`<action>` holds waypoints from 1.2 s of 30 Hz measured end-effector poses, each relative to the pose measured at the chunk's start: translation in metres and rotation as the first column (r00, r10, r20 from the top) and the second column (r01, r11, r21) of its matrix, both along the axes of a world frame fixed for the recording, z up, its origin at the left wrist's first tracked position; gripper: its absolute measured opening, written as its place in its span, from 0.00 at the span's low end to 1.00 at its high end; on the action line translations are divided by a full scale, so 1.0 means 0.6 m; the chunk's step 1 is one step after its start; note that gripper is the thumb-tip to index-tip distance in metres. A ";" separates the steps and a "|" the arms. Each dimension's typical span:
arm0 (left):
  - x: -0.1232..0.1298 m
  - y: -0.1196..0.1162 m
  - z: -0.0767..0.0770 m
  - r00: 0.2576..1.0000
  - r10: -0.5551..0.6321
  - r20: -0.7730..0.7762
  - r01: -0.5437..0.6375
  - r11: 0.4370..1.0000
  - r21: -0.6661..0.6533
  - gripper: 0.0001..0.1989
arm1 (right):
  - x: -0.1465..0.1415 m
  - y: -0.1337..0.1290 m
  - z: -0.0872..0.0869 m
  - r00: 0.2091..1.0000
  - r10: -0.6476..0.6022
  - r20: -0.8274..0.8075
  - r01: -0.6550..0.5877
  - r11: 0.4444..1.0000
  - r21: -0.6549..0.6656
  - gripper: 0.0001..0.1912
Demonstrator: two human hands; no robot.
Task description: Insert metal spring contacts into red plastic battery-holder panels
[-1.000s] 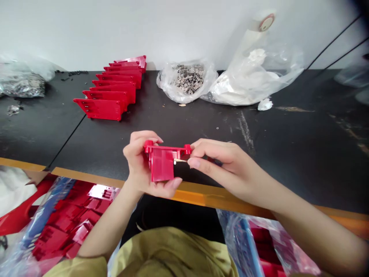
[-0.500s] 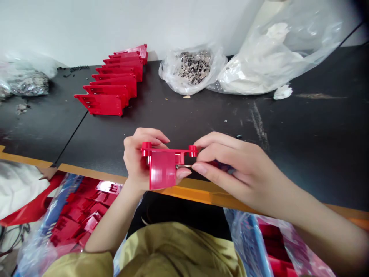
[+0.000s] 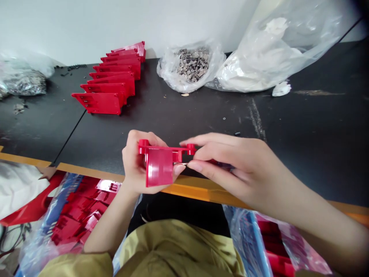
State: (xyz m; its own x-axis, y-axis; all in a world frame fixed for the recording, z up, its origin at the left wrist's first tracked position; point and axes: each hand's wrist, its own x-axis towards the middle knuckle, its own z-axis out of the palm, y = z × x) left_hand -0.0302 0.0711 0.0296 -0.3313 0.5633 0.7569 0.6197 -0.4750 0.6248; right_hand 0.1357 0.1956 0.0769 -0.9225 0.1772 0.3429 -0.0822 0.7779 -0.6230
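Note:
My left hand (image 3: 135, 161) is closed around a red plastic part (image 3: 160, 167), which has a flat plate, round posts at both ends and a curved wall facing me. Its thumb rests at the lower right of the wall. My right hand (image 3: 230, 161) pinches a thin metal piece (image 3: 182, 164) between thumb and forefinger, against the right side of the part, below the plate. Its other fingers reach along the post at the right end. Something dark shows under the right palm; I cannot make out what it is.
A row of red plastic parts (image 3: 103, 103) stands on the black table (image 3: 311, 146). Behind are an open bag of small metal clips (image 3: 193, 65), a bag of white material (image 3: 253, 73) and another bag (image 3: 27, 82). Bins of red parts (image 3: 69, 227) flank my lap.
The red part has shifted slightly left and up with both hands. My right thumb has moved left with the metal piece, which now shows less. The upper right fingers have stretched out over the plate's end.

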 end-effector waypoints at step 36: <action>-0.006 -0.004 0.029 0.960 -0.164 0.228 0.207 0.961 -0.182 0.23 | -0.003 -0.014 -0.004 0.978 -0.163 -0.130 0.178 0.978 0.109 0.11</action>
State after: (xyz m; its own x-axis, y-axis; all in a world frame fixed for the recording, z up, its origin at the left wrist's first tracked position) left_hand -0.0339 0.0685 0.0468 -0.3447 0.7635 0.5461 0.3778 -0.4197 0.8253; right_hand 0.1341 0.1870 0.0748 -0.8333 0.2794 0.4770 -0.0104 0.8548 -0.5189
